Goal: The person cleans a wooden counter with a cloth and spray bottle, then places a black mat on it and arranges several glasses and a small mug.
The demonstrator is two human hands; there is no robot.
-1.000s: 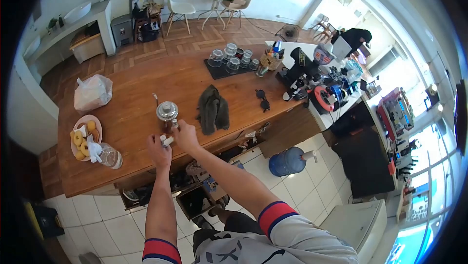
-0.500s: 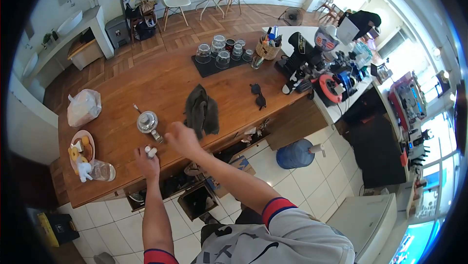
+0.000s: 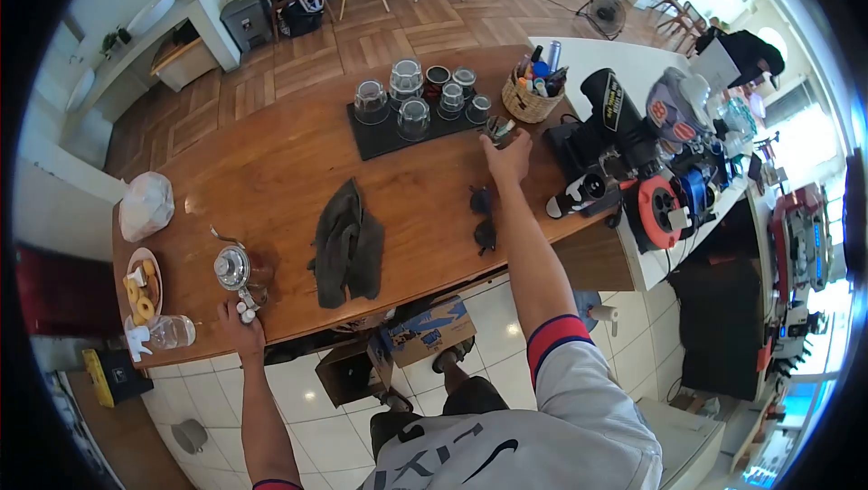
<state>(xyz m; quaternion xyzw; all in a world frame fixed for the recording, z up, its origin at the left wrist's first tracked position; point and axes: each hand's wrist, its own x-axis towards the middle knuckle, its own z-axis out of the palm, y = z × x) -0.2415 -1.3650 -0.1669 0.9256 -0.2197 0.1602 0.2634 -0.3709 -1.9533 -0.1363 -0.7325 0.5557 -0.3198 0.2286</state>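
My right hand (image 3: 509,160) reaches across the wooden table (image 3: 271,174), fingers around a small glass (image 3: 493,125) with small pale pieces inside. My left hand (image 3: 240,329) is at the near edge, closed on a few small white pieces (image 3: 245,312) whose kind I cannot make out. Just beyond it stands a glass teapot (image 3: 232,267) with a metal lid, brownish liquid showing inside. Between my arms lies a crumpled dark cloth (image 3: 348,246). Folded sunglasses (image 3: 484,219) rest beside my right forearm.
Several glasses stand on a black mat (image 3: 380,139), near a pen-filled wicker basket (image 3: 532,106). A coffee grinder (image 3: 608,110) is at right. A plate of doughnuts (image 3: 158,266), a spray bottle (image 3: 172,332) and a plastic bag (image 3: 146,207) line the left end. An open drawer (image 3: 348,372) juts below.
My right hand has moved from near the teapot far to the right and taken hold of the small glass. My left hand stays near the teapot with the white pieces. The view has shifted.
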